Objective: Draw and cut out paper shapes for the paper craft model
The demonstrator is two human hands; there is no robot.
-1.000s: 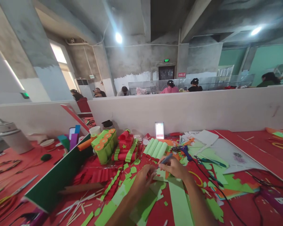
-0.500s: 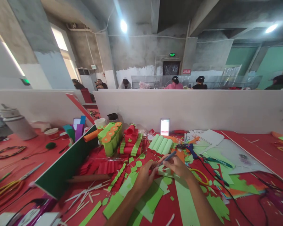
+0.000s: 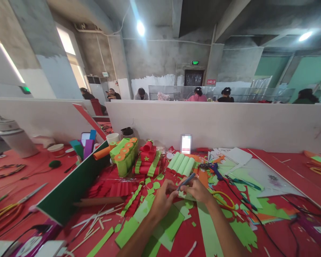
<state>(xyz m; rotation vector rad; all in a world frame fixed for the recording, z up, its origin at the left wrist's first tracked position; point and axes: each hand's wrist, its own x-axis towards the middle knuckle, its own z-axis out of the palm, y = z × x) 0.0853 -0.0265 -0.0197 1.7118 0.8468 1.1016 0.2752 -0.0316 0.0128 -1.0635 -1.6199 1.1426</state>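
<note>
My right hand (image 3: 197,189) is closed round a dark pen (image 3: 186,181) whose tip points down toward the left. My left hand (image 3: 163,199) sits right beside it, fingers curled and pinched on a small piece of light green paper (image 3: 184,195) under the pen. Both hands rest over a litter of green and red paper scraps (image 3: 160,221) on the red table (image 3: 283,228). Just beyond the hands lie light green paper rolls (image 3: 182,164), a red stack with green bands (image 3: 147,160) and a green block with orange discs (image 3: 124,157).
A green board (image 3: 72,192) stands on edge at left, with thin sticks (image 3: 93,228) beside it. A blue glue gun (image 3: 212,167) and black cables (image 3: 246,210) lie to the right, plus white sheets (image 3: 256,171). A white partition (image 3: 216,125) rises behind; several people sit beyond it.
The view has tilted down and shifted slightly. Both hands stay together on the paper and have edged a little closer to me; the pen remains in the right hand.
</note>
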